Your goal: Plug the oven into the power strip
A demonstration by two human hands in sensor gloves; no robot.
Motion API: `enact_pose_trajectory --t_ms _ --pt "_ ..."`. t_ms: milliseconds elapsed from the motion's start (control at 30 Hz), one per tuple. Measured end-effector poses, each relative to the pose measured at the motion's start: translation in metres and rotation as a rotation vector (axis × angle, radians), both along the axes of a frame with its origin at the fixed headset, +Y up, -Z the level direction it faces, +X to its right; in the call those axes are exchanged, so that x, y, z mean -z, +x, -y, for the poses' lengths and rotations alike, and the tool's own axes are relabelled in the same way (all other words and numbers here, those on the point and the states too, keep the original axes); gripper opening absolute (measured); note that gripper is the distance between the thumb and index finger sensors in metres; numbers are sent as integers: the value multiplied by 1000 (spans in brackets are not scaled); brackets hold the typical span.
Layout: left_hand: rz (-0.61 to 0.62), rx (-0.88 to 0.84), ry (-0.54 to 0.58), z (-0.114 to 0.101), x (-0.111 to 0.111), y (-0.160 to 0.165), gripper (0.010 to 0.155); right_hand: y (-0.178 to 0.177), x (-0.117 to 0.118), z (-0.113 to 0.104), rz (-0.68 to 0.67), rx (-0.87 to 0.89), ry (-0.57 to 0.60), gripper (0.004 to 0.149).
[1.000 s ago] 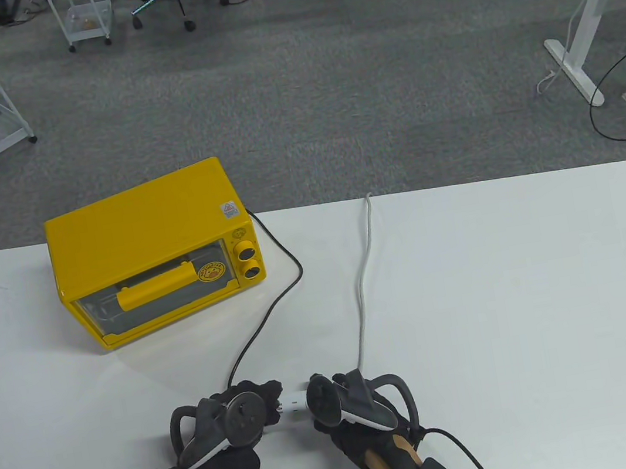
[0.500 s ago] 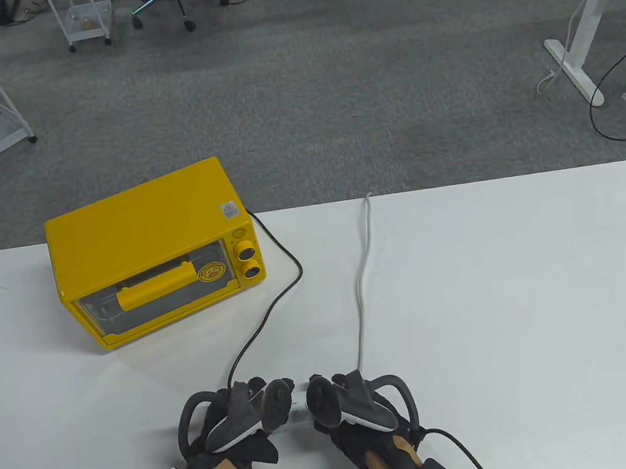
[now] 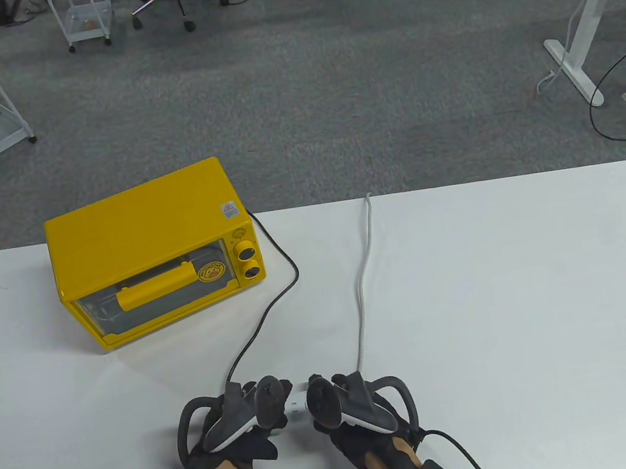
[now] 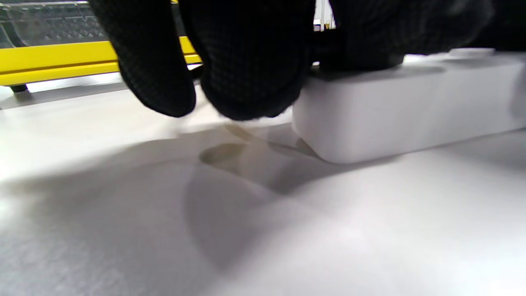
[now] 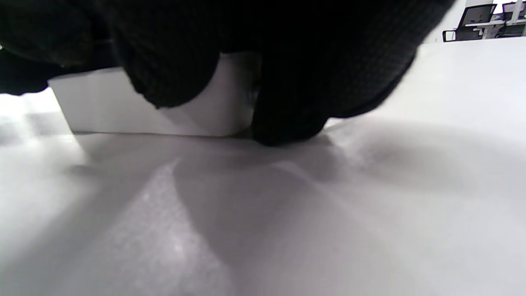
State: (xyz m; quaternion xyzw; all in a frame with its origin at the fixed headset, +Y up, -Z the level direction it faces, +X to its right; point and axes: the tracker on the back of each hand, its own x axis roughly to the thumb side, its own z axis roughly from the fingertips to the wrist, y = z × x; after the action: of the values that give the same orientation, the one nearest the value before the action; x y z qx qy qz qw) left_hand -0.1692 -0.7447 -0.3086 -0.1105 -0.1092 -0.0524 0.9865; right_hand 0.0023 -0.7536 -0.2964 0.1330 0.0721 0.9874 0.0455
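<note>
Black gloves: both hands sit close together at the near edge of the tabletop (image 3: 505, 287), with the power strip between them.
Left hand (image 3: 233, 422): its fingers (image 4: 246, 61) curl down at the left end of the power strip (image 4: 407, 102); something black sits on top of that end, but I cannot tell whether the hand holds the plug.
Right hand (image 3: 352, 409): its fingers (image 5: 296, 82) wrap the front side of the strip's body, and one fingertip touches the tabletop.
Power strip: white, flat on the tabletop, long axis left to right; only a short piece shows in the table view.
White cable (image 3: 361, 286): runs from the right hand to the far edge.
Black cord (image 3: 266, 313): curves from the left hand to the right side of the oven (image 3: 155, 250).
Oven: yellow, at the far left, its door facing the near edge, well apart from the hands.
Open room: wide bare tabletop to the right.
</note>
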Motion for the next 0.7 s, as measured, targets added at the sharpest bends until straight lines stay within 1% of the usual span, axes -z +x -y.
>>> enact_pose_trajectory --t_ms 100,200,267,333,433,500,567,700 --pt "-6 0 -37 -1 2 -1 64 0 0 0 1 -3 3 71" --pt "-21 -3 -46 -2 3 -7 74 0 0 0 4 4 -1 70" --pt "-35 -81 -35 -6 -1 -18 75 0 -1 1 3 3 2 71" --pt "-70 -196 -5 -14 -6 -36 77 0 0 1 0 1 1 71" --pt "-118 -231 61 -26 -15 -61 77 0 0 1 -1 3 -7 71" --pt "-151 -225 82 -29 -20 -76 79 0 -1 1 -11 -8 3 71" --pt "-194 -205 84 -27 -25 -94 80 0 -2 1 -15 -8 9 71" --pt "-249 -217 58 -11 -34 -121 81 0 -2 1 -16 -6 4 71"
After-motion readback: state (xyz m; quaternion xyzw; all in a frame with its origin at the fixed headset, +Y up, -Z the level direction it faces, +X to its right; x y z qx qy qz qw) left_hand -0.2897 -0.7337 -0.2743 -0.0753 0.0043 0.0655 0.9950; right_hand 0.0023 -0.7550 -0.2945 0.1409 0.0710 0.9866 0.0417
